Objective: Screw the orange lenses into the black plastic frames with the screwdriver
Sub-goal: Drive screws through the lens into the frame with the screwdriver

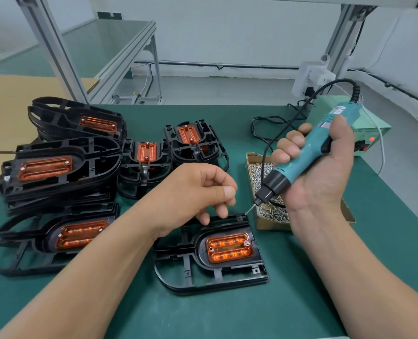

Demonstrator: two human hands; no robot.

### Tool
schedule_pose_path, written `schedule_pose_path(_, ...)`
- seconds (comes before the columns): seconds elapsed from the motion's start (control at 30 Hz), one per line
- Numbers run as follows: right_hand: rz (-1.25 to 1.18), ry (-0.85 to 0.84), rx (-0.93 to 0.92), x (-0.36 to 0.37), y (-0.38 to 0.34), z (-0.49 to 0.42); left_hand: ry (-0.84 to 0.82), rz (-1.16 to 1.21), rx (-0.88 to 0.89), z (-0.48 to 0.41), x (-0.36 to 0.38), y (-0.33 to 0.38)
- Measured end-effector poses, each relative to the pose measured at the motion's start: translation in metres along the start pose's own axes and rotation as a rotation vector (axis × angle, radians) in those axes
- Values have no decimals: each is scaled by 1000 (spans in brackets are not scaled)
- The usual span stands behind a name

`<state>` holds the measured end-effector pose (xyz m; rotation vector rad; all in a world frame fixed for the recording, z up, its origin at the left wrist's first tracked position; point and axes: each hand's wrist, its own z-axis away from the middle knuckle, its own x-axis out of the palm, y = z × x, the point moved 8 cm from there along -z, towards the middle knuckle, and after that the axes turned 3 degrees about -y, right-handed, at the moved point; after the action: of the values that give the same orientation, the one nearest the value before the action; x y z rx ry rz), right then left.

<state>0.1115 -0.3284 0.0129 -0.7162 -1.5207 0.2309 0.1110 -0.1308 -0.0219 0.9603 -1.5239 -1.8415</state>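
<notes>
"LED" on green power box point(377, 127)

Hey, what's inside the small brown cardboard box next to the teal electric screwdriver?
A heap of small silver screws fills the brown cardboard box. The teal electric screwdriver and right hand cover its middle.

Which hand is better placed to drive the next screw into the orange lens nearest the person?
Right: the right hand grips the teal electric screwdriver, bit angled down toward the nearest black plastic frame. The left hand holds no tool.
</notes>
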Motion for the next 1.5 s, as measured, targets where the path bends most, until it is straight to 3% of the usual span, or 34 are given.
schedule_pose_path(0.1,-21,13,2,-1,0,-1,26,-46,7,0,-3,1)
schedule_pose_path(0.3,-51,45,-8,-6,-1,-5,-19,107,-51,2,1,-3)
schedule_pose_path(1.5,-32,38,-63,-7,-5,-6,-192,65,36,3,24,5)
